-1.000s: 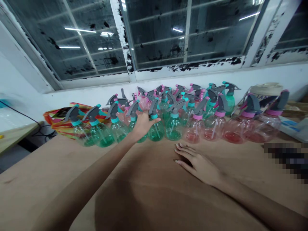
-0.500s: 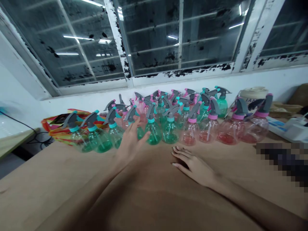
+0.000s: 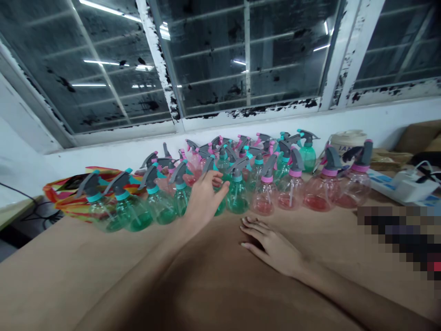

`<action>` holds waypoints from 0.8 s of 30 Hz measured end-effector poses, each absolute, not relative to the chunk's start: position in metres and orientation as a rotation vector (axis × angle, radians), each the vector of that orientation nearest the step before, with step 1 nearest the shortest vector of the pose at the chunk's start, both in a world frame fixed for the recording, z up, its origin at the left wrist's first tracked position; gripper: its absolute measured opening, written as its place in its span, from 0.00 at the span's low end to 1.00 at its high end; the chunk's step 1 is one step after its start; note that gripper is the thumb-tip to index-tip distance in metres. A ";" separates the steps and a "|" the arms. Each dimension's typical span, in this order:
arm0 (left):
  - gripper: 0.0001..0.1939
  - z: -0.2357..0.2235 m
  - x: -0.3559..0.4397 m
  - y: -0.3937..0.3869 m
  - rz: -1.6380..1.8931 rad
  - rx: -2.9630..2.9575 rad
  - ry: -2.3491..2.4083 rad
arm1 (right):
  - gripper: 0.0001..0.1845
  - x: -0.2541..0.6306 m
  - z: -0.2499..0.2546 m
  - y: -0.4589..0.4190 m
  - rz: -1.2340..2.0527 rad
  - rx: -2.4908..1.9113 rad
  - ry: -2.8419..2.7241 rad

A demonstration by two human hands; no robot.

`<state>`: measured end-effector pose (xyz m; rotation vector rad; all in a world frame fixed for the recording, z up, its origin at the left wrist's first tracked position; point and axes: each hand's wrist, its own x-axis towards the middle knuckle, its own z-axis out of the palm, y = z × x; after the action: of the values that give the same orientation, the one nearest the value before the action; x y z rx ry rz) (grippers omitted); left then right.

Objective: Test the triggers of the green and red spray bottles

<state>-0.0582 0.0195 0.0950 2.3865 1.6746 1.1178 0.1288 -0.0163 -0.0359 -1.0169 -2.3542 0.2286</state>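
Green front-row bottles (image 3: 237,197), six, beside four pink bottles (image 3: 263,202)

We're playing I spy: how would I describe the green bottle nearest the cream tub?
Find the big window, then the spray bottles on the table below it. Go to the back, just left of the cream tub. That green bottle is coloured all over, while the pink bottle in front looks clearer.
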 end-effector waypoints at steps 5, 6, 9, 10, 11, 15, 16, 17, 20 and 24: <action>0.21 0.082 -0.048 0.033 0.852 2.353 1.785 | 0.24 0.128 -0.035 -0.017 0.217 -1.019 -2.354; 0.24 0.079 -0.045 0.036 0.797 2.340 1.821 | 0.24 0.128 -0.035 -0.017 0.213 -1.019 -2.355; 0.30 0.075 -0.034 0.045 0.655 2.306 1.935 | 0.24 0.128 -0.034 -0.017 0.193 -1.021 -2.362; 0.30 0.075 -0.030 0.048 0.616 2.300 1.969 | 0.24 0.128 -0.033 -0.017 0.184 -1.023 -2.364; 0.31 0.075 -0.028 0.050 0.580 2.297 1.998 | 0.23 0.128 -0.033 -0.018 0.174 -1.026 -2.367; 0.31 0.076 -0.023 0.051 0.469 2.321 2.063 | 0.23 0.126 -0.031 -0.018 0.128 -1.041 -2.370; 0.32 0.076 -0.023 0.050 0.448 2.336 2.074 | 0.22 0.126 -0.031 -0.018 0.115 -1.047 -2.367; 0.32 0.076 -0.023 0.048 0.427 2.351 2.086 | 0.22 0.126 -0.032 -0.019 0.102 -1.060 -2.358; 0.33 0.079 -0.025 0.036 0.352 2.392 2.137 | 0.19 0.128 -0.033 -0.021 0.059 -1.152 -2.282; 0.31 0.087 -0.032 0.008 0.226 2.438 2.165 | 0.17 0.135 -0.037 -0.024 -0.002 -1.336 -2.125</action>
<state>-0.0318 0.0077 0.0868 2.4379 2.1654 0.2260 0.1350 -0.0238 -0.0373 -1.3355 -2.1249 -0.0024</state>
